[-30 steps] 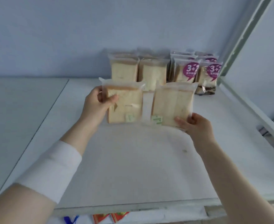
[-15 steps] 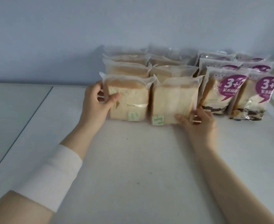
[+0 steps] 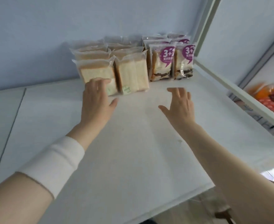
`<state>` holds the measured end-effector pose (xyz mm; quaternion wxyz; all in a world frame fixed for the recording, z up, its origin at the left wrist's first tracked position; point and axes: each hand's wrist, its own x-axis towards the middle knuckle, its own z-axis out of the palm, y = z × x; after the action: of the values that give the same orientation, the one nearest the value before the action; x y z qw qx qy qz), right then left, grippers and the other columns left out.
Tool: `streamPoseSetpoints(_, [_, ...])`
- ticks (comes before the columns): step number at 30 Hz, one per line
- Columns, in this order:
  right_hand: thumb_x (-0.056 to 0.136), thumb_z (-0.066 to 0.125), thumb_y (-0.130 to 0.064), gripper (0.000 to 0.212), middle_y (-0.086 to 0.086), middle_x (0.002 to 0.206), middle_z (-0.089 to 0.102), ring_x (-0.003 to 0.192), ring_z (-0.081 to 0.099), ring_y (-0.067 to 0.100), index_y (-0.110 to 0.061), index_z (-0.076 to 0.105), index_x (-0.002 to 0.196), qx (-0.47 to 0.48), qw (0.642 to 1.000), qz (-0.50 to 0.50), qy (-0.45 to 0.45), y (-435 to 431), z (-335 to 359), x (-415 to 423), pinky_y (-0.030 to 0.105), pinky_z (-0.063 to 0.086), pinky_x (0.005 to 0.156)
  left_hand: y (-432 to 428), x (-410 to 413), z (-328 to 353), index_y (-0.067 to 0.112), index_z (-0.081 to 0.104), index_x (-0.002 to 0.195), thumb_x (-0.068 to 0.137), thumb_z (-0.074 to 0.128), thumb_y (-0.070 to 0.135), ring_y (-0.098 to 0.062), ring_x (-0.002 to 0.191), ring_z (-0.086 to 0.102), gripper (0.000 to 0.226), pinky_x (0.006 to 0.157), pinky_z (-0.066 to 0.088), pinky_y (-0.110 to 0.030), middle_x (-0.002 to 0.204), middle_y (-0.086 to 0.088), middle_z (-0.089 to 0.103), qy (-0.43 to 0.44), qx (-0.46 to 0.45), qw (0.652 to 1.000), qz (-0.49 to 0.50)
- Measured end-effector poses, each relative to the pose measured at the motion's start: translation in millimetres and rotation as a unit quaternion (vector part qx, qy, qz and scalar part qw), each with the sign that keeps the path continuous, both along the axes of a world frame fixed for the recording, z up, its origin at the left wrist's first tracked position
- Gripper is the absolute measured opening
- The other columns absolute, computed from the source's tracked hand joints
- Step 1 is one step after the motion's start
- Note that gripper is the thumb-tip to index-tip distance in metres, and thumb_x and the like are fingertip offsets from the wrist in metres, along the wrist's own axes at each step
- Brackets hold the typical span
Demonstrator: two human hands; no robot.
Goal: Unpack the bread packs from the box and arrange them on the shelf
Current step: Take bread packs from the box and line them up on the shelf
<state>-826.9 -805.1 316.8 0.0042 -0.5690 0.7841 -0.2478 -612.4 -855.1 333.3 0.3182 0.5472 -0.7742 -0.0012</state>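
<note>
Now, clear-wrapped white bread packs (image 3: 133,75) stand in rows at twelve o'clock on the white shelf (image 3: 133,151). Left hand (image 3: 96,101), fingers straight, touches the front-left one. Right hand (image 3: 180,105) hovers spread, holding nothing. Purple-labelled bread packs (image 3: 163,62) stand at one o'clock.

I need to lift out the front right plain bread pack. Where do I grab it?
Probably its top edge, from above and the front: the front right plain bread pack stands upright, hemmed by the front left pack, the purple-label packs and a row behind, so only the top and front face are free.
</note>
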Motion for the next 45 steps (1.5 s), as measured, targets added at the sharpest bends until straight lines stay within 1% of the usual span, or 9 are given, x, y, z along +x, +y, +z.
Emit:
streamPoseSetpoints(2, [0.083,0.064,-0.028,0.058,0.009,0.137,0.037,0.124,0.035,0.031,-0.016,0.039,0.134,0.029,0.997,-0.018,0.069,42.4,1.7,-8.6,0.041,0.036,0.095,33.3,-31.4,1.2,0.005,0.044,0.127,0.080,0.067,0.022,-0.036,0.118,0.041,0.055,0.096,0.035,-0.040,0.126,-0.019,0.045,-0.116,0.007,0.989,-0.093])
streamPoseSetpoints(6, [0.088,0.057,-0.022,0.050,0.011,0.138,0.033,0.125,0.032,0.032,-0.015,0.037,0.133,0.069,0.989,-0.064,0.112,129.5,3.1,-47.2,0.042,0.036,0.095,101.3,-109.2,6.3,0.010,0.039,0.131,0.086,0.059,0.024,-0.031,0.119,0.038,0.051,0.093,0.033,-0.036,0.130,-0.013,0.039,-0.200,0.017,0.955,-0.218])
streamPoseSetpoints(14, [0.084,0.061,-0.018,0.042,0.013,0.126,0.041,0.116,0.037,0.033,-0.011,0.046,0.123,0.084,0.963,-0.229,0.110,327.0,-15.8,-199.1,0.044,0.042,0.090,257.8,-313.9,-16.6,0.009,0.043,0.125,0.093,0.044,0.018,-0.031,0.114,0.041,0.033,0.092,0.034,-0.038,0.125,-0.013,0.044,-0.221,-0.036,0.878,-0.423])
streamPoseSetpoints(18, [0.082,0.063,-0.014,0.045,0.015,0.128,0.041,0.116,0.038,0.033,-0.011,0.046,0.124,0.169,0.928,-0.318,0.091,436.5,-58.8,-279.4,0.045,0.045,0.089,335.4,-418.3,-61.7,0.009,0.040,0.125,0.094,0.044,0.016,-0.029,0.114,0.041,0.032,0.094,0.038,-0.037,0.125,-0.012,0.044,-0.266,-0.019,0.836,-0.480])
streamPoseSetpoints(24, [0.085,0.056,-0.012,0.040,0.016,0.129,0.041,0.120,0.036,0.034,-0.011,0.045,0.123,0.298,0.864,-0.405,0.011,551.3,-133.5,-353.2,0.046,0.043,0.092,406.6,-510.4,-142.9,0.009,0.039,0.125,0.092,0.046,0.015,-0.030,0.114,0.041,0.034,0.094,0.036,-0.036,0.125,-0.014,0.044,-0.353,0.046,0.777,-0.519])
streamPoseSetpoints(32, [0.089,0.052,-0.017,0.039,0.009,0.131,0.038,0.118,0.038,0.030,-0.016,0.040,0.126,0.387,0.825,-0.402,-0.083,565.1,-244.9,-427.3,0.040,0.043,0.086,411.6,-608.3,-264.4,0.012,0.039,0.126,0.091,0.048,0.020,-0.026,0.112,0.044,0.036,0.093,0.038,-0.033,0.124,-0.011,0.046,-0.407,0.137,0.729,-0.534])
streamPoseSetpoints(38, [0.091,0.046,-0.018,0.038,0.006,0.129,0.037,0.115,0.037,0.025,-0.019,0.037,0.128,0.439,0.783,-0.389,-0.208,537.9,-364.1,-474.4,0.033,0.044,0.087,392.2,-687.2,-391.0,0.014,0.042,0.123,0.086,0.059,0.030,-0.024,0.116,0.043,0.044,0.096,0.038,-0.034,0.126,-0.008,0.047,-0.429,0.265,0.708,-0.495])
streamPoseSetpoints(42, [0.087,0.050,-0.013,0.043,0.009,0.130,0.038,0.116,0.038,0.028,-0.015,0.035,0.128,0.429,0.768,-0.375,-0.291,507.8,-455.8,-499.6,0.035,0.043,0.087,374.1,-747.5,-478.1,0.013,0.042,0.127,0.085,0.060,0.025,-0.027,0.119,0.041,0.047,0.097,0.037,-0.035,0.129,-0.011,0.045,-0.395,0.319,0.740,-0.442])
streamPoseSetpoints(45, [0.088,0.055,-0.032,0.050,0.009,0.131,0.045,0.119,0.043,0.025,-0.014,0.038,0.131,0.354,0.753,-0.384,-0.399,478.3,-522.4,-507.9,0.034,0.041,0.097,367.5,-784.4,-537.0,0.012,0.039,0.133,0.085,0.061,0.026,-0.028,0.125,0.037,0.054,0.100,0.035,-0.034,0.135,-0.013,0.040,-0.337,0.363,0.771,-0.400])
